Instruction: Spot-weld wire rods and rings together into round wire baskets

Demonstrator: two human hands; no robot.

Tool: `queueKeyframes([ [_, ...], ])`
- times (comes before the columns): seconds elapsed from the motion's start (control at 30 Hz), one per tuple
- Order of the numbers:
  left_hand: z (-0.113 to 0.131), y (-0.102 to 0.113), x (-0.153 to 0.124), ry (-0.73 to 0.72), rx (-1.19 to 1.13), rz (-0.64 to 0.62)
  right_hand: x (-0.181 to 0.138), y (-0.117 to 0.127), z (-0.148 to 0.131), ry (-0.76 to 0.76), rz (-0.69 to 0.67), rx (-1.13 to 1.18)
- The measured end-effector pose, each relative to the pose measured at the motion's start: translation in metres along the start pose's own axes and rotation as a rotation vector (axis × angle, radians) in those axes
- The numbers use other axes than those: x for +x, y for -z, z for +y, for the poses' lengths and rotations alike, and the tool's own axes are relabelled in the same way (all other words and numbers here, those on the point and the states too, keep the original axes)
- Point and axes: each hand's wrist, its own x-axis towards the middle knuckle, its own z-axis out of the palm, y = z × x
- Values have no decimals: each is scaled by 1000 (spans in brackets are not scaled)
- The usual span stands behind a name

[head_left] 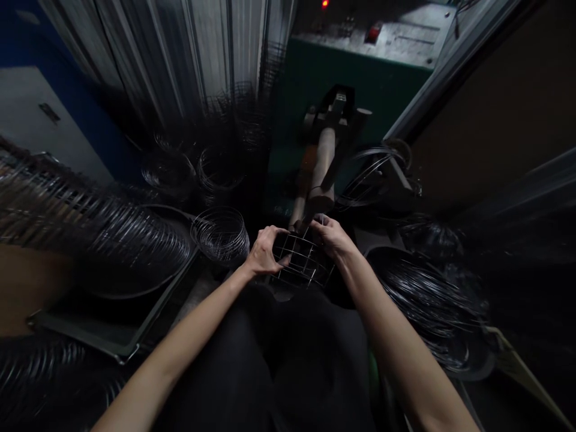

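A small wire grid basket sits just in front of me, below the arm of a welding machine. My left hand grips the basket's left side with fingers curled through the wires. My right hand is closed on its upper right edge, close to the machine's lower electrode tip. Both forearms reach forward over my dark lap.
Stacks of wire rings fill a metal tray at left, with one upright ring stack beside my left hand. More wire rings lie in a heap at right. A green machine cabinet with a control panel stands behind.
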Motion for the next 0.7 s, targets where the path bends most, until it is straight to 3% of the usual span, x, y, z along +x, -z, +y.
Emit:
queueKeyframes([
  [0.3,-14,-3,12,18,-3,-19,21,3,3,-10,21,17],
  [0.53,-12,4,15,13,27,-54,19,-2,10,-10,37,50],
  [0.7,-15,4,16,18,58,-102,15,1,2,-16,200,152],
])
